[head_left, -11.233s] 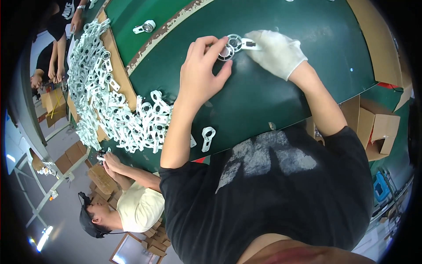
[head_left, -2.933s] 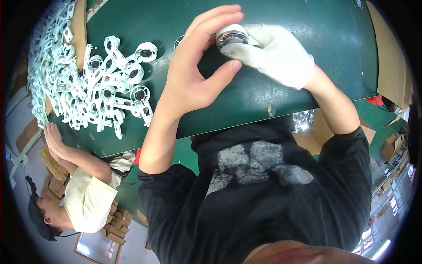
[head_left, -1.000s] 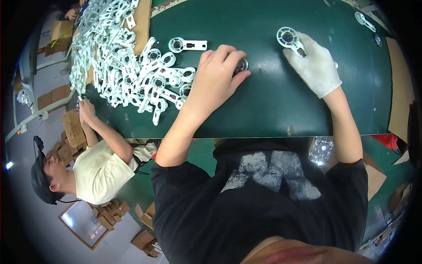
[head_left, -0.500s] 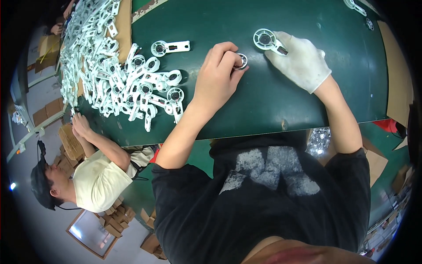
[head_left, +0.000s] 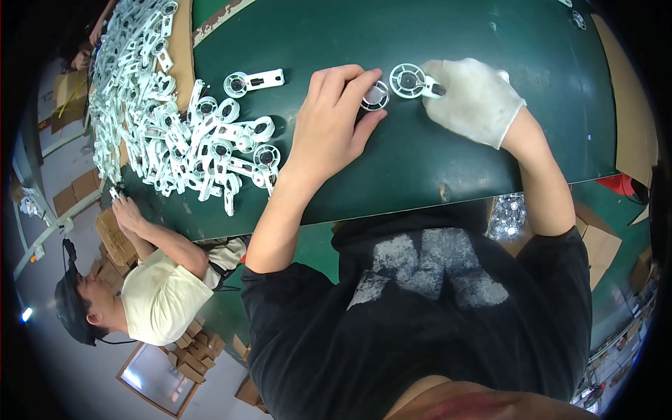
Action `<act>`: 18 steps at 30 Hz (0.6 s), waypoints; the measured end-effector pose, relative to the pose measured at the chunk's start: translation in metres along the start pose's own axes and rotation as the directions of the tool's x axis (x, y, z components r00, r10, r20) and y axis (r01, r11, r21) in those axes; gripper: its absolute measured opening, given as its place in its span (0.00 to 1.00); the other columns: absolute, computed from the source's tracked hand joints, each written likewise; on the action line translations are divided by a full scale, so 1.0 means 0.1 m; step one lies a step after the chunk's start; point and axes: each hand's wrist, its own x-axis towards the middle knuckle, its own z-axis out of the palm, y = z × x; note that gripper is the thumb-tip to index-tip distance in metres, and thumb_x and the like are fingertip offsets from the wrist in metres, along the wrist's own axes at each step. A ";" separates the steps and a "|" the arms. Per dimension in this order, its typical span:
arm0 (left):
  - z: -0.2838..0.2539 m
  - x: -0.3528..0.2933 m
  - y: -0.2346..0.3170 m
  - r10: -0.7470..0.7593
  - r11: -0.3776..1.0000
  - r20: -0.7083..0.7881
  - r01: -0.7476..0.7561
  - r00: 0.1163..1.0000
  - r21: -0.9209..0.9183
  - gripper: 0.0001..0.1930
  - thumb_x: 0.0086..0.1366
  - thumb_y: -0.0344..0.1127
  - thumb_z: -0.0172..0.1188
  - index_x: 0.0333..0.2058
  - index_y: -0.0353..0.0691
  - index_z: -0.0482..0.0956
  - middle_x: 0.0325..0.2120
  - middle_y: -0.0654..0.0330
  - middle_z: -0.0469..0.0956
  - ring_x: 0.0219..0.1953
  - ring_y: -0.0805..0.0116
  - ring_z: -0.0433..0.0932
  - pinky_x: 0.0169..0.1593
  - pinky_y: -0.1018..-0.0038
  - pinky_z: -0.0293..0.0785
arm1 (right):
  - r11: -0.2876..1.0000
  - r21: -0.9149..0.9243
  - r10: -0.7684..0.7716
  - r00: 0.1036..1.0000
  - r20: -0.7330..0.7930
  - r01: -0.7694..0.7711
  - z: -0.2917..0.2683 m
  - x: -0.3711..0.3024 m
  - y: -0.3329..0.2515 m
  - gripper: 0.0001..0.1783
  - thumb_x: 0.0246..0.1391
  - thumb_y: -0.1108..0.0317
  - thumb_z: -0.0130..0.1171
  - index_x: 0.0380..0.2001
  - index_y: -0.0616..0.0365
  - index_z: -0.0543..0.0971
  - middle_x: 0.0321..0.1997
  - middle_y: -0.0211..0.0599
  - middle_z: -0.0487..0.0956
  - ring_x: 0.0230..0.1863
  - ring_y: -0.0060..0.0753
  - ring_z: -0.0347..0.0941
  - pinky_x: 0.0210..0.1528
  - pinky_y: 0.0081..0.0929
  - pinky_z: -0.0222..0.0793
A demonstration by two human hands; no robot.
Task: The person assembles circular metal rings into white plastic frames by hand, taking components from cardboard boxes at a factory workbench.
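My bare left hand (head_left: 327,122) pinches a small round spoked cover (head_left: 376,97) with a silvery rim between thumb and fingers. Just right of it, my right hand (head_left: 474,101), in a white glove, grips the short handle of a white mini fan housing (head_left: 406,81). The housing's round spoked head points toward the cover, with a small gap between them. Glove fingers hide most of the handle. One similar fan housing (head_left: 264,78) lies alone on the table, left of my left hand.
A large heap of white fan housings (head_left: 203,143) covers the left of the green table (head_left: 392,164), partly over cardboard (head_left: 183,52). A co-worker (head_left: 157,287) handles parts at the left edge. Another small round cover (head_left: 579,19) lies far right, near a cardboard sheet (head_left: 626,91).
The spoked cover has turned its face more into view, and my left fingers have spread around it. The fan housing has swung so its handle points right, and its head is nearer the cover.
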 end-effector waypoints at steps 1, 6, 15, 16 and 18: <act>0.01 0.02 0.02 0.010 0.999 -0.067 -0.013 0.998 -0.035 0.31 0.53 0.30 0.73 0.57 0.43 0.75 0.50 0.57 0.75 0.52 0.54 0.72 0.50 0.62 0.75 | 1.000 -0.016 0.011 0.999 0.037 -0.010 -0.01 -0.01 0.01 0.18 0.51 0.64 0.54 0.44 0.52 0.84 0.37 0.46 0.85 0.45 0.54 0.82 0.50 0.49 0.74; 0.01 0.19 0.08 0.154 0.978 -0.284 -0.186 0.946 -0.090 0.29 0.45 0.32 0.79 0.49 0.43 0.82 0.45 0.61 0.80 0.45 0.56 0.78 0.46 0.65 0.78 | 0.999 0.031 -0.047 0.997 0.067 0.045 0.01 -0.03 -0.01 0.16 0.50 0.64 0.54 0.41 0.53 0.84 0.34 0.47 0.85 0.42 0.53 0.82 0.47 0.47 0.75; 0.05 0.20 0.07 0.109 0.975 -0.235 -0.150 0.966 -0.161 0.25 0.44 0.30 0.79 0.45 0.44 0.84 0.44 0.63 0.83 0.48 0.58 0.79 0.51 0.65 0.77 | 0.971 0.155 -0.181 0.983 -0.032 0.184 0.11 -0.04 0.05 0.17 0.50 0.65 0.55 0.42 0.53 0.85 0.31 0.48 0.84 0.39 0.53 0.82 0.45 0.47 0.77; 0.05 0.21 0.06 0.112 0.965 -0.244 -0.164 0.963 -0.205 0.25 0.44 0.29 0.79 0.44 0.43 0.84 0.44 0.62 0.84 0.48 0.58 0.80 0.50 0.66 0.78 | 0.970 0.155 -0.182 0.983 -0.032 0.185 0.11 -0.03 0.05 0.17 0.50 0.65 0.55 0.42 0.53 0.85 0.31 0.48 0.84 0.39 0.53 0.82 0.45 0.47 0.77; 0.05 0.19 0.06 0.112 0.953 -0.253 -0.177 0.961 -0.248 0.24 0.45 0.28 0.79 0.44 0.42 0.84 0.44 0.61 0.84 0.48 0.58 0.81 0.50 0.67 0.79 | 0.961 0.183 -0.209 0.978 -0.014 0.208 0.10 -0.02 0.04 0.18 0.50 0.64 0.55 0.43 0.53 0.85 0.31 0.48 0.84 0.39 0.54 0.82 0.44 0.46 0.77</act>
